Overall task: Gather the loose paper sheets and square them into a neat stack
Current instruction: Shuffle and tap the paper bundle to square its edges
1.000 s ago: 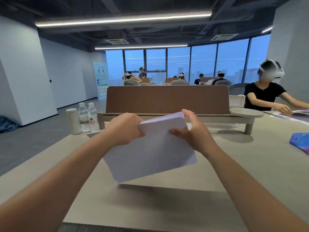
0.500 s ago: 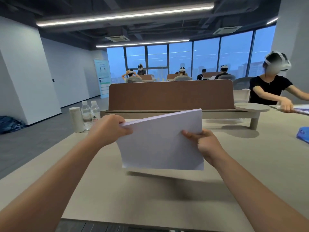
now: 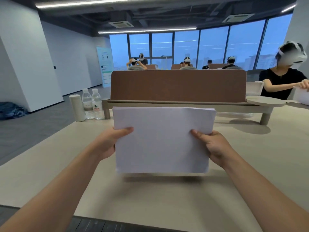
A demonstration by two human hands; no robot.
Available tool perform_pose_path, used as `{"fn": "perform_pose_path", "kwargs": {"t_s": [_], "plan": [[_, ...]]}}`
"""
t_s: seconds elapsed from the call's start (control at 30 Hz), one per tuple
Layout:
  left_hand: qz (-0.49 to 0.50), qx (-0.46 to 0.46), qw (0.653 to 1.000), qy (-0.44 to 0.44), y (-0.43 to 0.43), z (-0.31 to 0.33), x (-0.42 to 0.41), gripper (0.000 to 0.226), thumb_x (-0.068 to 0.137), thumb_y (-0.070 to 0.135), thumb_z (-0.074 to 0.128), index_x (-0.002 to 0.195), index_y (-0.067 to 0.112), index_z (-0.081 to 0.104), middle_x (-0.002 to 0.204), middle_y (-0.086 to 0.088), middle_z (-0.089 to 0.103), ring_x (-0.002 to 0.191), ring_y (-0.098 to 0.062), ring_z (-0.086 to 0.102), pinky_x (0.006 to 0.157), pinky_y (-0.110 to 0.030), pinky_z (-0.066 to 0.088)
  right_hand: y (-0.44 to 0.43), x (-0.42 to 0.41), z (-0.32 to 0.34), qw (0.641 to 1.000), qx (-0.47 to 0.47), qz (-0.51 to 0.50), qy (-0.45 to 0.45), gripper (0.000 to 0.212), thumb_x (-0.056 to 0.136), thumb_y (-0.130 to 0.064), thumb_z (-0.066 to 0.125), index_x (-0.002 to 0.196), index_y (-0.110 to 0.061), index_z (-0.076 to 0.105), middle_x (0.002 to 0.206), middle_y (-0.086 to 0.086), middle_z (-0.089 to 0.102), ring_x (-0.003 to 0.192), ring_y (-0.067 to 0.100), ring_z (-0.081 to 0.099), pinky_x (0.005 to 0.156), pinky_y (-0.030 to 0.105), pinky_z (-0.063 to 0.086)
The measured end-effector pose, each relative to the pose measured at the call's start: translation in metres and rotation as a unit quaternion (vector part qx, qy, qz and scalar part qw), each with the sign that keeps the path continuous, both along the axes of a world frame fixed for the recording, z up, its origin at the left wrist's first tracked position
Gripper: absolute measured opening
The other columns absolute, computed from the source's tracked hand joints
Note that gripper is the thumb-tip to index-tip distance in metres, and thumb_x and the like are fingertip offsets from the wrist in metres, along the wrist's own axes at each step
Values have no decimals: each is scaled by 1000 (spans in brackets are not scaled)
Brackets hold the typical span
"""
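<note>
A stack of white paper sheets (image 3: 163,139) stands nearly upright in front of me, its lower edge at or just above the beige table (image 3: 150,198). My left hand (image 3: 111,142) grips the stack's left edge, thumb on the near face. My right hand (image 3: 212,145) grips the right edge the same way. The top edges of the sheets look slightly fanned at the upper right corner.
Two water bottles (image 3: 92,104) and a pale cylinder flask (image 3: 77,108) stand at the table's far left. A brown divider panel (image 3: 178,85) on a low riser crosses the back. A person in black (image 3: 282,81) handles paper at the far right.
The stack has turned from tilted and angled to level and upright. Both hands slid down to the side edges. The view has tipped lower toward the table.
</note>
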State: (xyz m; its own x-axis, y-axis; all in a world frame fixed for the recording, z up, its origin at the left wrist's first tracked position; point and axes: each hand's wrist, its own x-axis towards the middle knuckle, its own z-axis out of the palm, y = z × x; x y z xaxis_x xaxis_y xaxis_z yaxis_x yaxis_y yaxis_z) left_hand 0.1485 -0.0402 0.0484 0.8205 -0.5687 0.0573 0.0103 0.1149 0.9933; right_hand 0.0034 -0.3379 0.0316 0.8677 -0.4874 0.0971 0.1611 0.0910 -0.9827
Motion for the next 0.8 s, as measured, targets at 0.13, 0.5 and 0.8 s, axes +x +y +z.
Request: {"fn": "perform_pose_path", "kwargs": {"t_s": [0.13,0.5,0.8], "plan": [[3,-26,1000,12,-8,-9,0,41,83,8,71,123,5,63,117,-16,71,105,-34,69,78,-40,59,0,9,-5,1000,-6,-25,-10,15,79,-19,80,85,-7,76,91,7,78,75,19,73,77,35,57],[173,-24,983,-64,-24,-28,4,31,71,23,80,99,12,74,103,-12,76,97,-35,71,92,-57,53,2,31,-24,997,-56,-52,-5,19,78,-23,83,91,-11,76,94,3,78,91,25,74,91,45,57],[151,-34,987,-50,-23,-34,6,24,76,13,80,98,11,75,105,-12,75,101,-36,70,93,-54,54,1,36,-28,999,-26,-29,1,20,81,-16,79,100,-11,74,102,6,77,96,25,73,92,43,56]]}}
